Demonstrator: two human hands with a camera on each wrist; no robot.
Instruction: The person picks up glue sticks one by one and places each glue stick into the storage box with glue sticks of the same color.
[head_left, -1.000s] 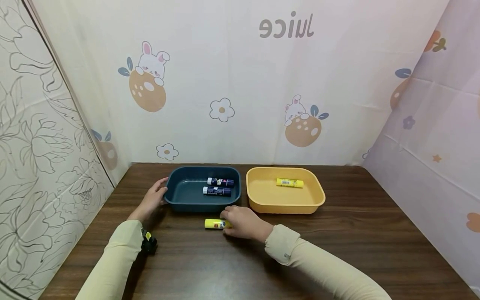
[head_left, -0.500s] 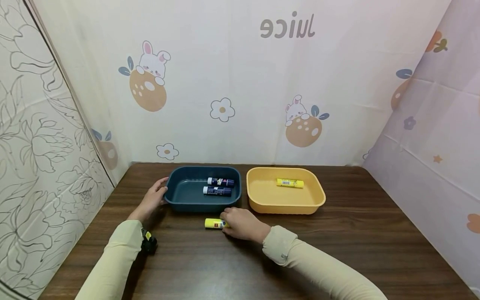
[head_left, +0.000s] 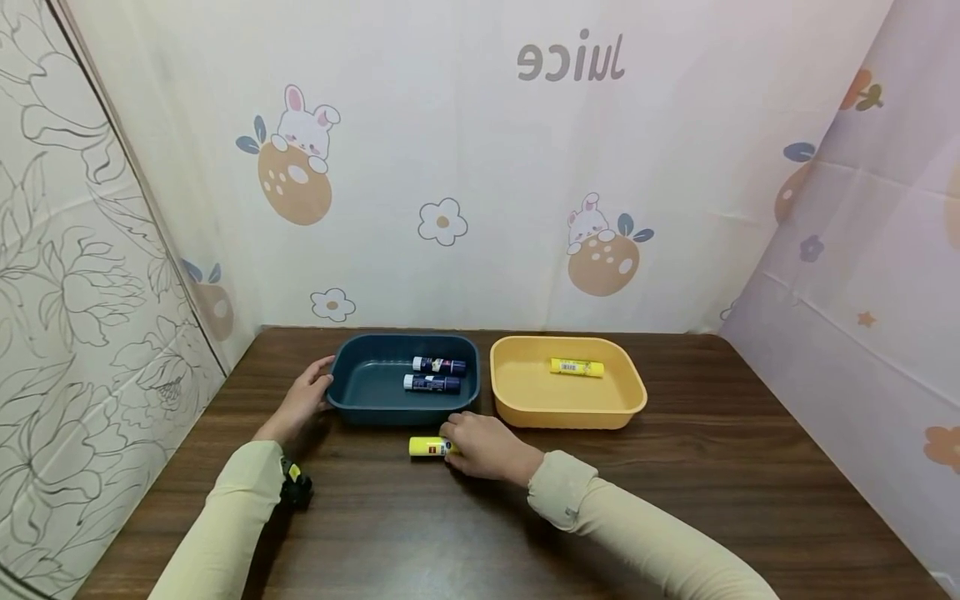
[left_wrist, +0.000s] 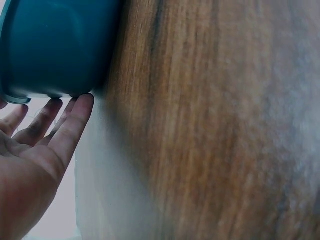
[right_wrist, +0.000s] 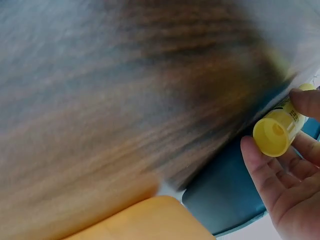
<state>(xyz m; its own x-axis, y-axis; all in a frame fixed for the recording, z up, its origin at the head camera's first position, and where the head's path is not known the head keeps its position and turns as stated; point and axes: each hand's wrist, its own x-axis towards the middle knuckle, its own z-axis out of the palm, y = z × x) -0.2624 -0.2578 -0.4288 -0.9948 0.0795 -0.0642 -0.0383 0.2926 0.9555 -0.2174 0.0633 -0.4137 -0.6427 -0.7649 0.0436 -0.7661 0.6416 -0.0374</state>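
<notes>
My right hand (head_left: 487,446) pinches a yellow glue stick (head_left: 427,447) between thumb and fingers, just in front of the dark blue bin. In the right wrist view the hollow end of the glue stick (right_wrist: 272,137) faces the camera, thumb on one side and fingers on the other. At the left end of the blue bin (head_left: 397,415), my left hand (head_left: 302,402) touches its wall. Nearly straight fingers (left_wrist: 75,122) meet that wall in the left wrist view. Inside the blue bin lie two navy glue sticks with white ends, one (head_left: 438,365) behind the other (head_left: 431,383).
To the right of the blue bin stands a yellow bin (head_left: 570,417) with one yellow glue stick (head_left: 577,367) in it. Both rest on a dark wooden table (head_left: 390,533). A patterned curtain (head_left: 510,275) hangs behind the table's far edge.
</notes>
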